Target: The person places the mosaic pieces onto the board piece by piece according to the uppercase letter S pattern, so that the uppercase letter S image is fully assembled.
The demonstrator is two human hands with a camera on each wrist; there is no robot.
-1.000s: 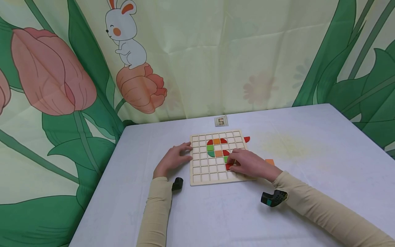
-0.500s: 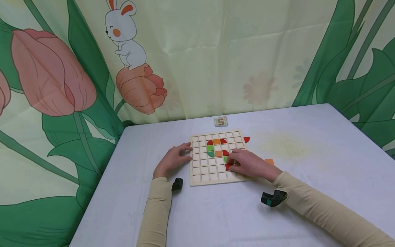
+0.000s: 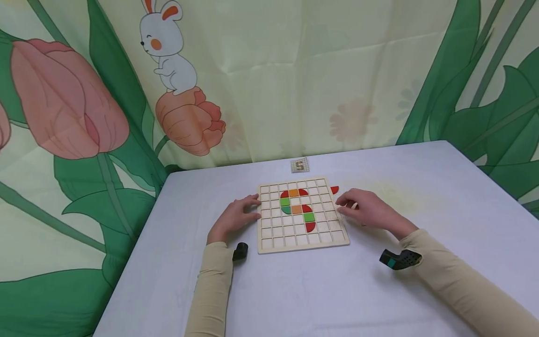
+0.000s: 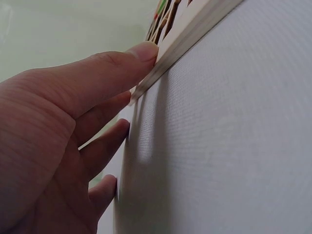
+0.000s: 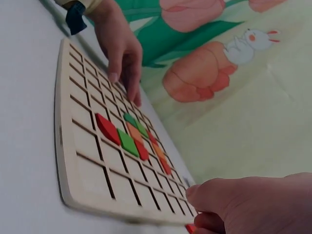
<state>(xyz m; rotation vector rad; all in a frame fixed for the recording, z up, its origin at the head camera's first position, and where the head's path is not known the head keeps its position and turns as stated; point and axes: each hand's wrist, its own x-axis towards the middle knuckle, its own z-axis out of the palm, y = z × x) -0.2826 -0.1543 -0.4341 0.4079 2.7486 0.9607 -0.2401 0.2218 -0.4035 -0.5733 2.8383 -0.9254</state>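
A wooden grid board [image 3: 269, 231] lies on the table with red, orange and green pieces set in its cells. Lowest among them is a red quarter-round piece [image 3: 310, 227], under a light green square [image 3: 309, 217]. My left hand [image 3: 233, 218] rests against the board's left edge, its thumb [image 4: 144, 51] at the wooden rim and its fingers spread. Just off the right edge is my right hand [image 3: 368, 209], fingers loosely bent and no piece visible between them. Beyond it lies a loose red quarter-round piece [image 3: 334, 189], partly visible in the right wrist view too.
A small card [image 3: 300, 165] with a coloured pattern on a grid lies behind the board. The white-covered table [image 3: 168, 281] ends at the back against a printed curtain [image 3: 269, 93] with tulips and a rabbit.
My right hand has left the red quarter-round piece in its cell and moved right, off the board. It now covers the spot where an orange piece showed. The left hand stays put.
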